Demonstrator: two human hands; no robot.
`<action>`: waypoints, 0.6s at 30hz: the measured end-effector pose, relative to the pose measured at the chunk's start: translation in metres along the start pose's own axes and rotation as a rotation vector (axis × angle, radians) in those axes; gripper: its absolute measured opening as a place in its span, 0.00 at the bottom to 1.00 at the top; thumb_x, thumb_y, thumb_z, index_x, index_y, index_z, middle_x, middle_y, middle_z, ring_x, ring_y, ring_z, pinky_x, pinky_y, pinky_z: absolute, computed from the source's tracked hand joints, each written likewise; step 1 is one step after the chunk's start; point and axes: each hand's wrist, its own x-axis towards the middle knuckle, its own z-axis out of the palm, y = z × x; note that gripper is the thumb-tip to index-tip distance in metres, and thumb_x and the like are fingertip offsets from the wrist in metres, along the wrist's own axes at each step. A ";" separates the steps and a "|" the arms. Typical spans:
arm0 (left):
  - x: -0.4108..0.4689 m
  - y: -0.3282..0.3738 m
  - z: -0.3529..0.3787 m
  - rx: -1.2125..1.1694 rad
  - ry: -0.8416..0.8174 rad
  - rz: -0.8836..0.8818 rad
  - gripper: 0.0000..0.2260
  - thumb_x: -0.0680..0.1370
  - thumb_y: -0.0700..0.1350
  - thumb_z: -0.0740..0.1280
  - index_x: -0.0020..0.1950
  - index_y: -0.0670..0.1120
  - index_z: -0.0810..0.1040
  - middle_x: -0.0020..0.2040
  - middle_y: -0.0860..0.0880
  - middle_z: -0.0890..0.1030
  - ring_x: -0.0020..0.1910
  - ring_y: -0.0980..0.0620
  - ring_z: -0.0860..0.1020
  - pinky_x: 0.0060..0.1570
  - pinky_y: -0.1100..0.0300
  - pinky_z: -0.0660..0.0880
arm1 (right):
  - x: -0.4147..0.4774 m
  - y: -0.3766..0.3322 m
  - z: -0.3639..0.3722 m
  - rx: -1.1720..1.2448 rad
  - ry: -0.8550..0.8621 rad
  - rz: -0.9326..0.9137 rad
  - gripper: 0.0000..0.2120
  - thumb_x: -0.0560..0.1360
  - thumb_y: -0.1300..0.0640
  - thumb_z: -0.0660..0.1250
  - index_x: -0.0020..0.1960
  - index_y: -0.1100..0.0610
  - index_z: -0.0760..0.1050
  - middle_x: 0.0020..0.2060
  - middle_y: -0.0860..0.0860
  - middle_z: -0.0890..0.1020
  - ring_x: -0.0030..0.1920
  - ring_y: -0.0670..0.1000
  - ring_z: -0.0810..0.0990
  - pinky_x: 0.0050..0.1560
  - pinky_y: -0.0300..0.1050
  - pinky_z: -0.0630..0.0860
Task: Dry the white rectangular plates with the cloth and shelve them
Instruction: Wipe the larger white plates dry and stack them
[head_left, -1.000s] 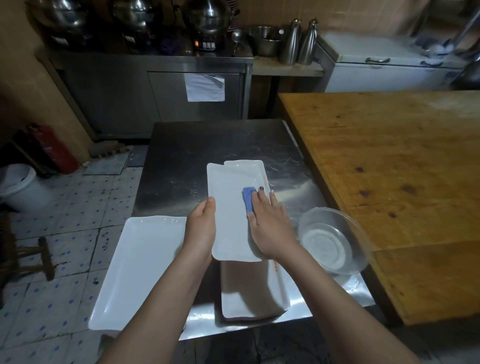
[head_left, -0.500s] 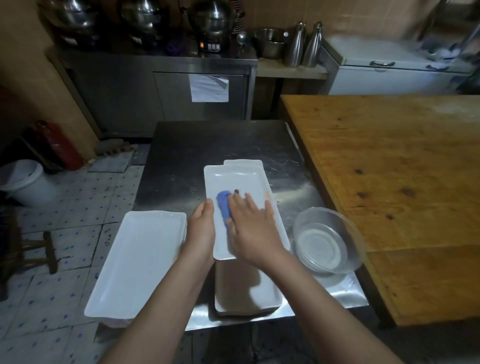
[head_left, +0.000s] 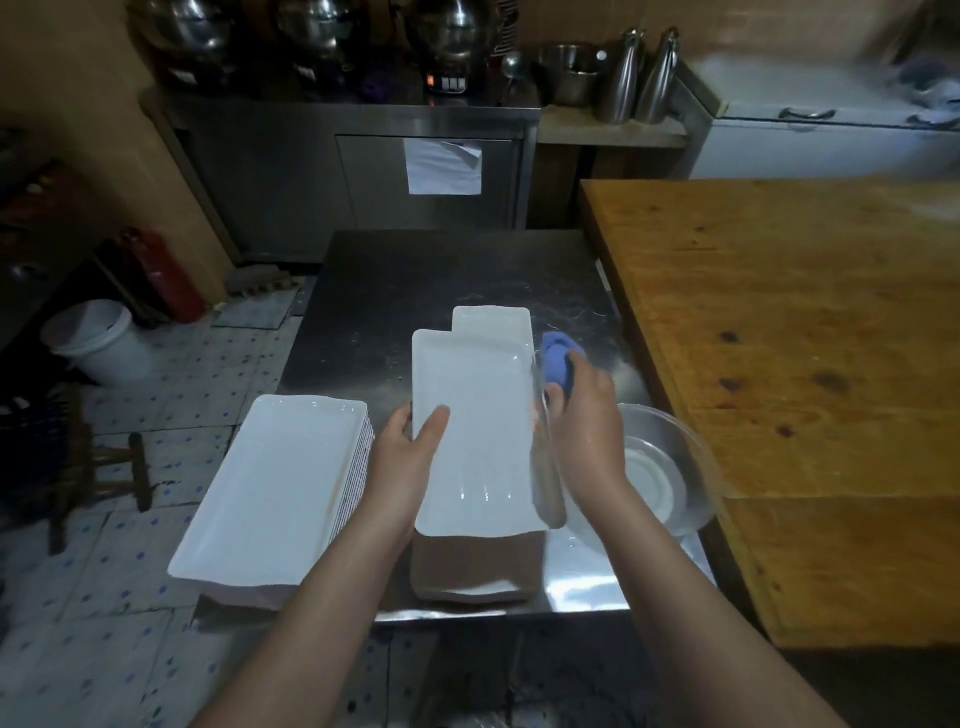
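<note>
Plate (head_left: 478, 441) in left hand (head_left: 405, 460); cloth (head_left: 558, 361) (blue) shifted to rim.

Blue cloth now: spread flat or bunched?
Bunched. The blue cloth is a wad gripped by the right hand at the right edge of the plate that the left hand holds.

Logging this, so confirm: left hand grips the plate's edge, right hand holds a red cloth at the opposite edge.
Wrong colour: the head view shows a blue cloth in the right hand. The left hand does grip the plate at its edge.
</note>
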 end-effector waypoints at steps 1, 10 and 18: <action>-0.002 -0.004 -0.003 0.029 0.003 -0.013 0.09 0.77 0.50 0.64 0.54 0.48 0.77 0.47 0.51 0.82 0.43 0.51 0.82 0.43 0.55 0.79 | 0.000 0.006 -0.005 0.110 0.005 0.057 0.19 0.80 0.57 0.60 0.70 0.54 0.64 0.63 0.54 0.72 0.57 0.55 0.75 0.52 0.44 0.71; -0.006 -0.050 -0.012 0.200 -0.002 -0.145 0.10 0.78 0.50 0.63 0.51 0.47 0.81 0.45 0.49 0.84 0.44 0.47 0.82 0.48 0.50 0.79 | -0.025 0.058 -0.012 0.276 -0.147 0.228 0.20 0.77 0.58 0.65 0.67 0.51 0.68 0.63 0.51 0.75 0.55 0.50 0.74 0.52 0.41 0.70; 0.005 -0.070 -0.008 0.288 0.033 -0.141 0.09 0.77 0.49 0.63 0.46 0.48 0.81 0.41 0.51 0.83 0.43 0.48 0.82 0.47 0.51 0.78 | -0.030 0.075 -0.004 0.513 -0.304 0.406 0.16 0.78 0.55 0.63 0.65 0.49 0.71 0.53 0.44 0.75 0.42 0.40 0.73 0.34 0.30 0.68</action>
